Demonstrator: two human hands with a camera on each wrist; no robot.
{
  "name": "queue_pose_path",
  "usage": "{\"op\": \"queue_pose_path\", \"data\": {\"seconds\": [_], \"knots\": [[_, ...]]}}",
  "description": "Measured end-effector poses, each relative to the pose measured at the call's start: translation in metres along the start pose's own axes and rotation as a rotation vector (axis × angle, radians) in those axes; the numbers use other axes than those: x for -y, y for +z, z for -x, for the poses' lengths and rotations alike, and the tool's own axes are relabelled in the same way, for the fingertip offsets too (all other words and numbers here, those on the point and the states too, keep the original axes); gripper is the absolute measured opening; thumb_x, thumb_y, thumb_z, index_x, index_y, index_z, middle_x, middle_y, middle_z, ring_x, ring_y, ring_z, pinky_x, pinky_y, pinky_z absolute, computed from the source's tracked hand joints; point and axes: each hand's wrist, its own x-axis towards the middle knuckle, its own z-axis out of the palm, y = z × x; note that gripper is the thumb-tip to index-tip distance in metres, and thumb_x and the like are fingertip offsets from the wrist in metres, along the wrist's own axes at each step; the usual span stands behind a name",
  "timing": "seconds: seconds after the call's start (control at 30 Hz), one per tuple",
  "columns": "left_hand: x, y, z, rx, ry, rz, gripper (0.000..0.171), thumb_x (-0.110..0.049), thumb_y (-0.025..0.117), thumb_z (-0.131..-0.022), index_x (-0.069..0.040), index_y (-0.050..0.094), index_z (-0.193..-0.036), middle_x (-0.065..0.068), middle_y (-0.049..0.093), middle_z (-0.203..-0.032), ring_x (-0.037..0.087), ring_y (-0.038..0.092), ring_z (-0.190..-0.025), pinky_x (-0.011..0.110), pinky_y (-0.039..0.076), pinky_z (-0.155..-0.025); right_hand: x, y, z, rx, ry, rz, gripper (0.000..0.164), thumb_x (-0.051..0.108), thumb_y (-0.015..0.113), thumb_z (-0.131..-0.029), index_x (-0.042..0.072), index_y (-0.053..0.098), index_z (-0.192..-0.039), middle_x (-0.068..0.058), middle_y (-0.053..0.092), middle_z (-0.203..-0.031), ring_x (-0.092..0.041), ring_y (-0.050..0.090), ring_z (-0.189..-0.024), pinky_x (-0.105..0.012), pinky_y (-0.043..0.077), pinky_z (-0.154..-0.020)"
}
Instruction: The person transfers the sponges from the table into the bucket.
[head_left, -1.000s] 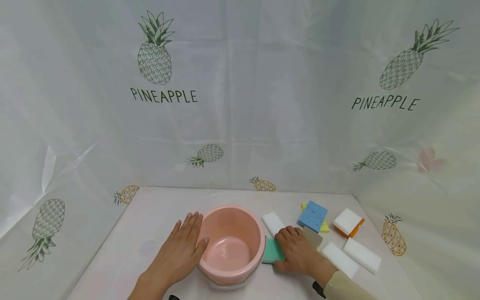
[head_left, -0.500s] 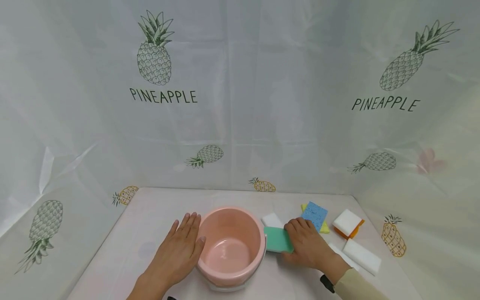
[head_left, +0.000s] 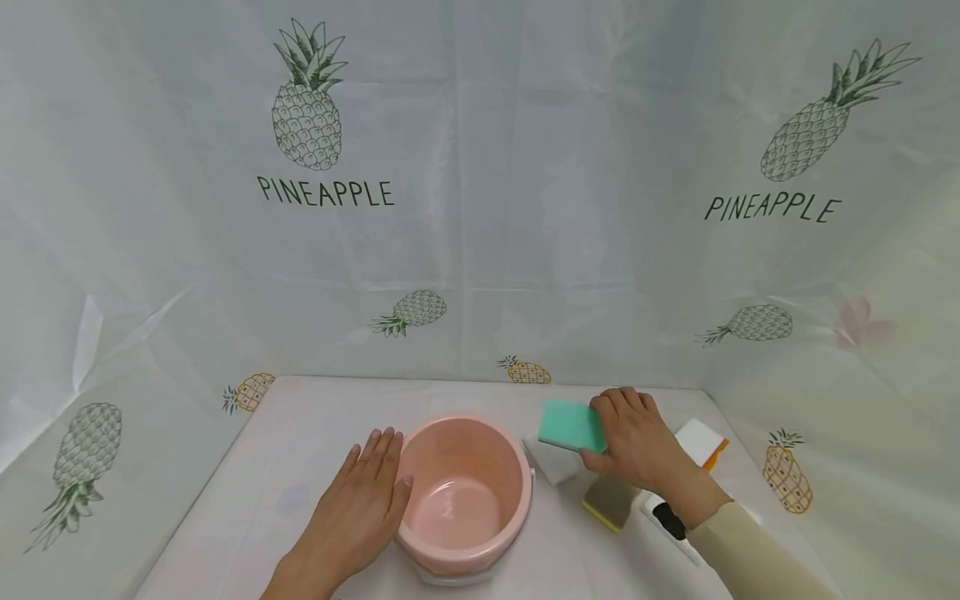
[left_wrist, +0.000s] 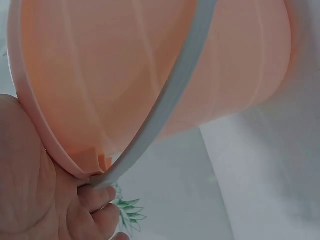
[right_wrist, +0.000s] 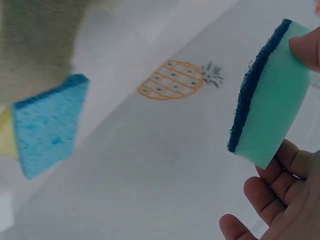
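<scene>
Sheeting [head_left: 577, 217] of glossy white material, printed with pineapples, rises behind my pale table [head_left: 330, 408]. On it stands the round, pink plastic bucket [head_left: 459, 446] with a curved grey handle [left_wrist: 170, 92] hanging down its near side; I judge it light, stiff-walled and smooth enough to slide, best steadied at the rim. My left hand [head_left: 356, 517] rests against that rim, fingers straight, gripping nothing. My right hand [head_left: 637, 442] holds the rectangular mint-green foam sponge [head_left: 570, 423], backed with a dark blue scouring layer, pinched near one end, raised and tilted to the right of the bucket. It should be very light and squash easily; the rough layer looks firmer, so a gentle pinch across its edges should do.

For moving, the table's far edge meets the sheeting beyond my right hand. The bucket's mouth opens upward, its rim the lip to clear. Below my sponge lies a white foam block [head_left: 553, 463]; a rectangular brown-and-yellow sponge [head_left: 611, 500] sits nearer me.
</scene>
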Motion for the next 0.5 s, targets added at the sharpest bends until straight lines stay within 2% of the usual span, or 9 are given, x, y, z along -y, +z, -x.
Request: {"op": "queue_pose_path", "data": {"seconds": [0.2,0.5], "knots": [[0.001,0.0,-0.001,0.004,0.004,-0.011,0.062,-0.038,0.045,-0.113,0.005,0.044,-0.157,0.022,0.042,-0.164,0.039,0.037,-0.155,0.059,0.031,-0.127,0.01,-0.018,-0.028,-0.019,-0.004,-0.041,0.06,0.049,0.078,-0.079,0.004,0.059,-0.114,-0.012,0.062,-0.113,-0.033,0.056,-0.105,-0.051,0.049,-0.087],[0.001,0.0,-0.001,0.02,-0.005,0.017,0.062,-0.036,0.046,-0.113,0.005,0.042,-0.158,0.022,0.042,-0.165,0.039,0.036,-0.156,0.059,0.031,-0.127,0.042,-0.032,-0.064,-0.02,-0.09,-0.101,0.064,0.051,0.08,-0.078,0.005,0.06,-0.117,-0.01,0.062,-0.115,-0.031,0.057,-0.108,-0.049,0.049,-0.092]]}}
